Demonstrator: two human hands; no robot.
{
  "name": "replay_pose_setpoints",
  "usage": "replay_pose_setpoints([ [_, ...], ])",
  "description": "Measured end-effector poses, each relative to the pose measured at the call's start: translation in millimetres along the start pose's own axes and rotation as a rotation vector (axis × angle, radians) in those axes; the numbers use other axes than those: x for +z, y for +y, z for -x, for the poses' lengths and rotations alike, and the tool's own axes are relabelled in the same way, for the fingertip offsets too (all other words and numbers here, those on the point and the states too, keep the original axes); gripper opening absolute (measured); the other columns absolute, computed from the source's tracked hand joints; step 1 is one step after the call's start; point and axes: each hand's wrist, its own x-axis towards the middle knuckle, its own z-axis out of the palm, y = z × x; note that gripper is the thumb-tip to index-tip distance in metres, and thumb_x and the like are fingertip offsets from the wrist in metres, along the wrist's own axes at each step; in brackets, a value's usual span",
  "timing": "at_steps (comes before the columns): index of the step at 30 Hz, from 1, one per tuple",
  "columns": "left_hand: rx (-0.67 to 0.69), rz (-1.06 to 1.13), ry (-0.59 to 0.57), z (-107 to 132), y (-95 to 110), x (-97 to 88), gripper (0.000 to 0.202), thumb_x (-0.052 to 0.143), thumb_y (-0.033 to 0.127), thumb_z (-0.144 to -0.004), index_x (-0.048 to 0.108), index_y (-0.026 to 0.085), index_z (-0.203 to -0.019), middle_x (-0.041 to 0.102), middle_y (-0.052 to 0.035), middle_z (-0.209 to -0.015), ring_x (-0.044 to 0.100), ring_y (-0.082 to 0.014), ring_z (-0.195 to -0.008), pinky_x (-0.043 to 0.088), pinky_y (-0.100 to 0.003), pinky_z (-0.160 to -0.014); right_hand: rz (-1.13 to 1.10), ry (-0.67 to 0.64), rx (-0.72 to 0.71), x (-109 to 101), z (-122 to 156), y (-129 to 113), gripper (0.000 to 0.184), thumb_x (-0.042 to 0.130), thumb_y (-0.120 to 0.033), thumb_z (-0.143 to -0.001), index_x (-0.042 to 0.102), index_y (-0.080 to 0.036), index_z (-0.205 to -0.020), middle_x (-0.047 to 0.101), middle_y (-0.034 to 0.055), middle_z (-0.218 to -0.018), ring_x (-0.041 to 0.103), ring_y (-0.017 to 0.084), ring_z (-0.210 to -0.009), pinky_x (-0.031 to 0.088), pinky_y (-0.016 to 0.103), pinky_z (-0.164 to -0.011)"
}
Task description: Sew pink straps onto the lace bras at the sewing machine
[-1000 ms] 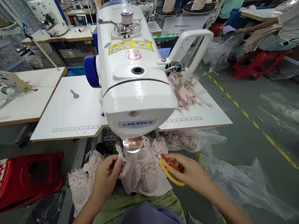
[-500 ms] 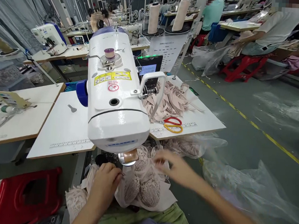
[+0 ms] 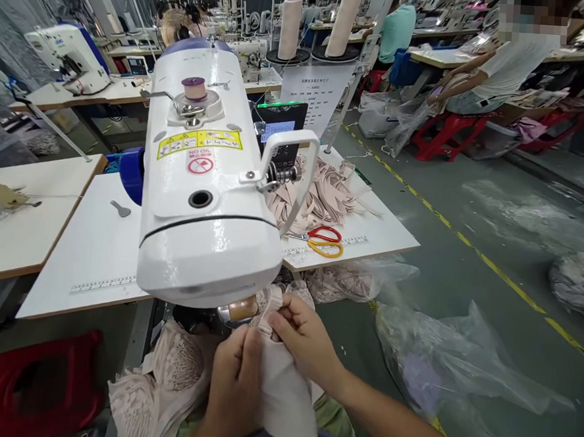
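Note:
Below the head of a white sewing machine [image 3: 211, 253], both hands pinch a pale beige bra [image 3: 285, 399]. My left hand [image 3: 235, 376] grips its edge from the left, thumb pressed against the fingers. Higher and to the right, my right hand [image 3: 309, 338] holds a gathered, ruffled part of the same edge. The smooth fabric hangs down over the lap between the hands. Close to the held edge is the machine's rounded metal arm end [image 3: 239, 309]. More lace-patterned bras [image 3: 177, 363] lie heaped to the left of my left hand.
On the white machine table [image 3: 390, 234] lie a pile of beige straps [image 3: 323, 194] and red-and-yellow-handled scissors [image 3: 324, 240]. A red stool [image 3: 39, 387] stands at lower left. Clear plastic bags [image 3: 441, 359] lie on the floor at right. A seated person [image 3: 503, 73] works farther back.
My right hand has moved down and left and closed on the bra's edge. My left hand has moved right and also grips it. The fabric is now raised between them.

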Motion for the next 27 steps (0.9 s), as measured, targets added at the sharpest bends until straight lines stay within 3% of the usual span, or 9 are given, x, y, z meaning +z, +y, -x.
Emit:
replay_pose_setpoints([
  [3,0.052,-0.174,0.123,-3,-11,-11.7,0.029,0.047,0.042,-0.097,0.065,0.02,-0.091,0.057,0.0032,-0.057,0.054,-0.013,-0.051,0.038,-0.023,-0.049,0.144,0.016,-0.073,-3,-23,-12,0.021,0.06,-0.04,-0.089,0.054,-0.019,-0.093,0.052,-0.005,-0.064,0.051,0.011,-0.057,0.041,0.022,-0.055],
  [6,0.257,-0.385,0.139,-7,-24,-22.9,0.025,0.057,0.033,-0.093,0.067,0.023,-0.114,0.072,0.0004,-0.072,0.065,-0.015,-0.06,0.045,-0.024,-0.058,0.3,-0.009,-0.125,-7,-47,-20,0.013,0.058,-0.031,-0.087,0.055,-0.019,-0.09,0.051,-0.0061,-0.061,0.051,0.012,-0.057,0.039,0.023,-0.055],
  [9,0.37,-0.53,0.117,-12,-31,-28.7,0.025,0.054,0.029,-0.095,0.071,0.023,-0.112,0.077,-0.0035,-0.082,0.069,-0.0168,-0.064,0.044,-0.025,-0.059,0.417,-0.053,-0.214,-10,-67,-24,0.011,0.058,-0.03,-0.085,0.059,-0.02,-0.088,0.057,-0.0036,-0.063,0.056,0.015,-0.062,0.044,0.025,-0.061],
  [13,0.375,-0.645,0.148,-16,-30,-32.0,0.028,0.052,0.031,-0.096,0.072,0.022,-0.113,0.079,-0.0046,-0.083,0.07,-0.0178,-0.062,0.042,-0.026,-0.054,0.513,-0.066,-0.284,-8,-82,-24,0.012,0.059,-0.033,-0.085,0.063,-0.022,-0.082,0.062,-0.0008,-0.064,0.061,0.021,-0.072,0.048,0.03,-0.071],
  [18,0.359,-0.737,0.155,-20,-27,-35.6,0.031,0.05,0.033,-0.096,0.072,0.025,-0.117,0.079,-0.0059,-0.087,0.072,-0.0199,-0.066,0.045,-0.026,-0.057,0.57,-0.052,-0.259,-4,-87,-35,0.009,0.06,-0.026,-0.083,0.063,-0.024,-0.075,0.063,-0.0006,-0.065,0.062,0.022,-0.071,0.051,0.035,-0.077],
  [27,0.333,-0.692,0.139,-20,-36,-38.5,0.033,0.053,0.032,-0.093,0.07,0.029,-0.12,0.079,-0.0055,-0.088,0.073,-0.0217,-0.074,0.051,-0.026,-0.062,0.545,-0.042,-0.23,-2,-87,-45,0.009,0.063,-0.024,-0.082,0.066,-0.024,-0.074,0.063,-0.0004,-0.061,0.064,0.023,-0.071,0.053,0.035,-0.069],
])
